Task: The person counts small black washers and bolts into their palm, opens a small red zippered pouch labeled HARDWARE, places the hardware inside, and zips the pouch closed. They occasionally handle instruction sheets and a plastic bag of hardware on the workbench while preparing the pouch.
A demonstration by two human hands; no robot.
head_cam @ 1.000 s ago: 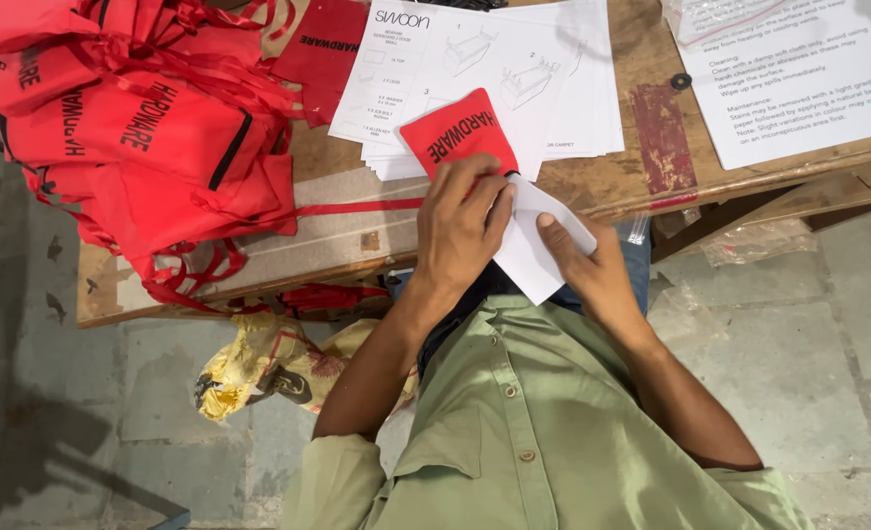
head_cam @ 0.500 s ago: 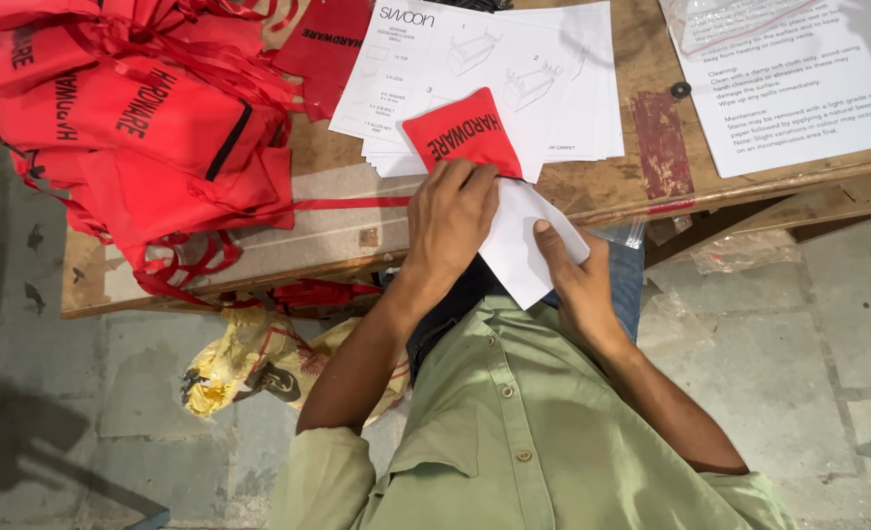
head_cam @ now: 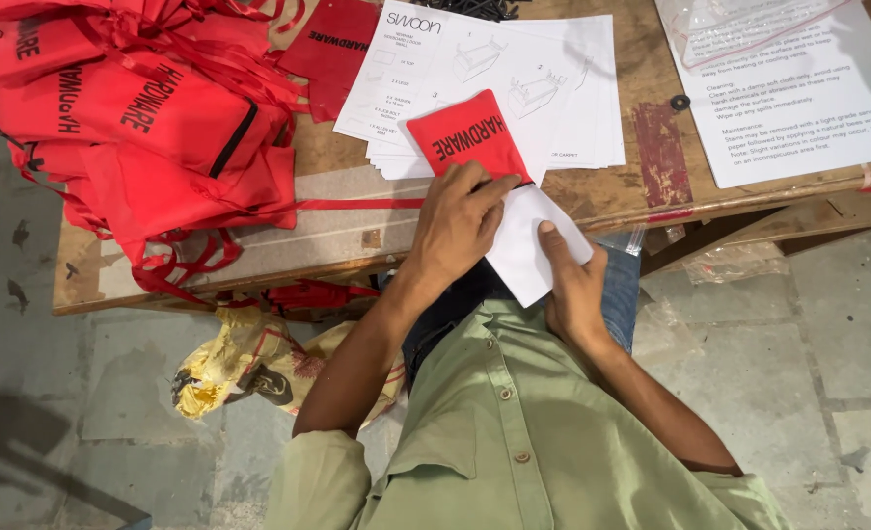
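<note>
Our left grip pinches the small red pouch and folded white paper together; our right grip clasps the paper's lower edge, the counter beneath.

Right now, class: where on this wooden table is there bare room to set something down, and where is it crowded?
Free: the pale strip of wooden table between the heap of red fabric bags and the left hand; also the bare wood between the two white printed sheets. Crowded: the far left, and the papers around the small red pouch.
</note>
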